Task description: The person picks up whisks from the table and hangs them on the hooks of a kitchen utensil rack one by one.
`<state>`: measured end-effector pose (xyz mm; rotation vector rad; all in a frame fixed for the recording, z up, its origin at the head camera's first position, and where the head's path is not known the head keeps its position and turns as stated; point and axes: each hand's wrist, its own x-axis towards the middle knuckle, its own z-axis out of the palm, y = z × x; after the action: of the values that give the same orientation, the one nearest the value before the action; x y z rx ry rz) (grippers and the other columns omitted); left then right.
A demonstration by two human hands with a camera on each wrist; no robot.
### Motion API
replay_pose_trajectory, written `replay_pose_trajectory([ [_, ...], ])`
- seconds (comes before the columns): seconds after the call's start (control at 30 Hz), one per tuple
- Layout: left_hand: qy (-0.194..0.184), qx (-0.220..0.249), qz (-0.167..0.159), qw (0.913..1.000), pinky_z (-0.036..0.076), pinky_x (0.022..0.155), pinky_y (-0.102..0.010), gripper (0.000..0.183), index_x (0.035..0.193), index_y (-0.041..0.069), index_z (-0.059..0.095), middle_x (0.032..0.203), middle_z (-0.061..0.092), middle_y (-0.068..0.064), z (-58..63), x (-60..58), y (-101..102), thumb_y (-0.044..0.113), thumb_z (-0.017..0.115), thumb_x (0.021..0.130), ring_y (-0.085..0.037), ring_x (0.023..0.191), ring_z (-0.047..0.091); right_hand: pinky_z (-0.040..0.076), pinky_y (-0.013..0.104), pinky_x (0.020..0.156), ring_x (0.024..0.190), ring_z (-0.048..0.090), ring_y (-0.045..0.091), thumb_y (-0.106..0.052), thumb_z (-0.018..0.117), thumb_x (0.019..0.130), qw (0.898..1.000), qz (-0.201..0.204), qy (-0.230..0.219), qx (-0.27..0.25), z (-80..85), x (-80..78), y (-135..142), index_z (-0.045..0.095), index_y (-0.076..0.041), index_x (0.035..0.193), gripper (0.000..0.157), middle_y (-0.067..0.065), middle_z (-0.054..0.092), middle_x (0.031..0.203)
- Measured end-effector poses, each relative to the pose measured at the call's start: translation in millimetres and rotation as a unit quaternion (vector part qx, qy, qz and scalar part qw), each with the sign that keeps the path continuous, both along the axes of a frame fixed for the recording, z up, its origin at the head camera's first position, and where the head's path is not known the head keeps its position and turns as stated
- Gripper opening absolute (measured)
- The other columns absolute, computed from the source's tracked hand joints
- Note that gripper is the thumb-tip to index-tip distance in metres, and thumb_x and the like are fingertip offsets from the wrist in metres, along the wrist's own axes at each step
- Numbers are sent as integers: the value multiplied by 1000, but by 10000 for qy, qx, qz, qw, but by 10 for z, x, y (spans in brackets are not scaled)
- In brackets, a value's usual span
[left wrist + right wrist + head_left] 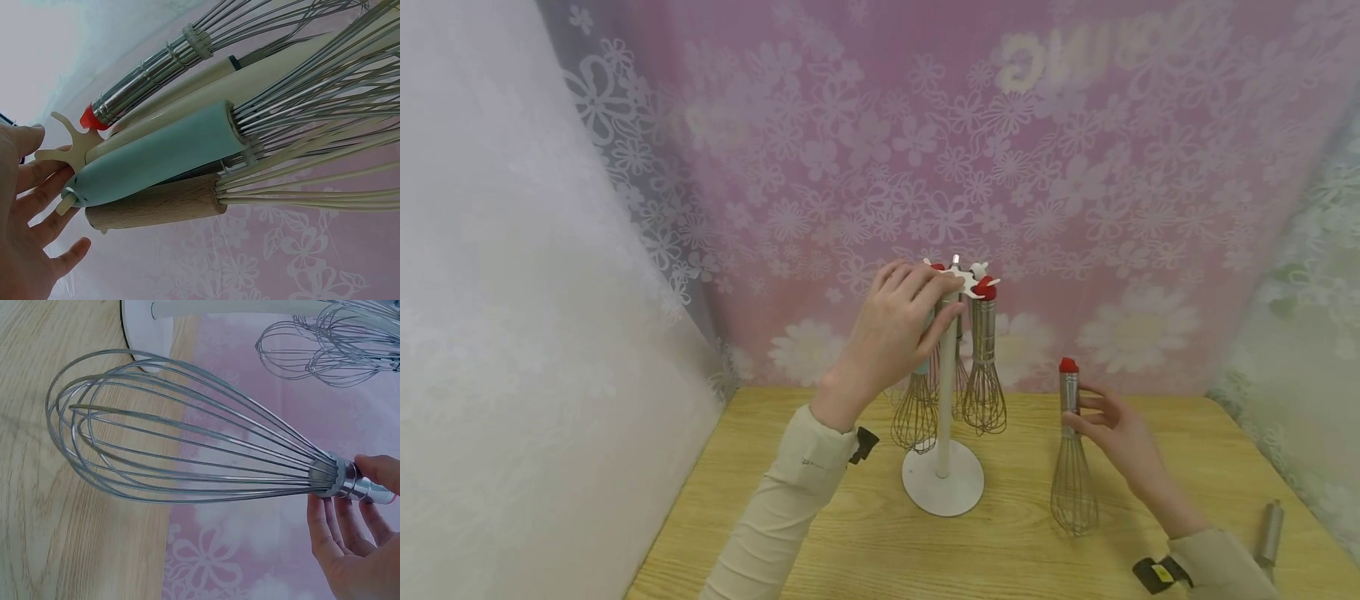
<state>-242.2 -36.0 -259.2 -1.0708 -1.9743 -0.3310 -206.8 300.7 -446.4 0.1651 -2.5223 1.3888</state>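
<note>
My right hand [1118, 437] pinches a balloon whisk [1073, 492] by its silver handle between thumb and fingers. The whisk has a red tip at the top, and its wire loops hang down over the table. At the top of a white stand, my left hand [891, 329] lies against the hooked holder [964, 283] with its fingers extended. Several whisks hang there: one with a silver handle [983, 329] and red tip, one with a teal handle [156, 156], one with a wooden handle [156, 203]. Others behind them are partly hidden.
The stand's round white base [955, 496] rests on the wood-grain table [850, 542]. Another silver-handled utensil [1270, 533] lies at the right, its lower end out of frame. A pink flowered cloth [887, 167] rises behind the table, with pale cloths at both sides.
</note>
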Motion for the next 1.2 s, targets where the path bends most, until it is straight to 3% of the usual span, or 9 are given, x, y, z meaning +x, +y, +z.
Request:
replay_pose_trajectory([
  [0.23,-10,13,-3,10000,39,111,-38,24,119,12,70,114,67,-3,-6,-6,0,27,63,102,-21,108,62,54,19,75,93,62,-6,-21,73,96,9994,-84,158,-295,29,0,-120,46,-4,148,61,-8,64,121],
  [0.43,-25,-2,-4,10000,39,111,-37,25,120,12,69,114,67,-3,-4,-5,-5,28,61,103,-21,108,62,54,17,75,93,61,-6,-20,73,96,9990,-97,214,-384,37,12,-174,46,-5,148,61,-22,60,116],
  [0.63,-25,22,-9,10000,39,111,-37,25,121,12,69,115,67,-3,-6,-10,-10,28,59,104,-21,109,62,53,17,75,92,61,-5,-18,73,96,9986,-59,337,-408,78,34,-223,46,-7,149,61,-25,58,116],
  [0.9,-194,154,-157,9996,37,112,-38,32,120,11,71,120,69,-3,-7,-23,-21,17,42,106,-22,113,62,54,17,75,91,63,-2,-10,73,94,9952,91,794,-566,182,69,-321,48,-6,148,59,-22,61,116],
  [1.2,-430,13,-210,9989,36,114,-45,27,123,11,69,119,67,-5,28,-7,-54,16,48,107,-24,113,62,53,14,76,95,62,-2,-7,73,94,9925,49,1009,-693,392,133,-399,48,-8,149,60,-26,60,115],
])
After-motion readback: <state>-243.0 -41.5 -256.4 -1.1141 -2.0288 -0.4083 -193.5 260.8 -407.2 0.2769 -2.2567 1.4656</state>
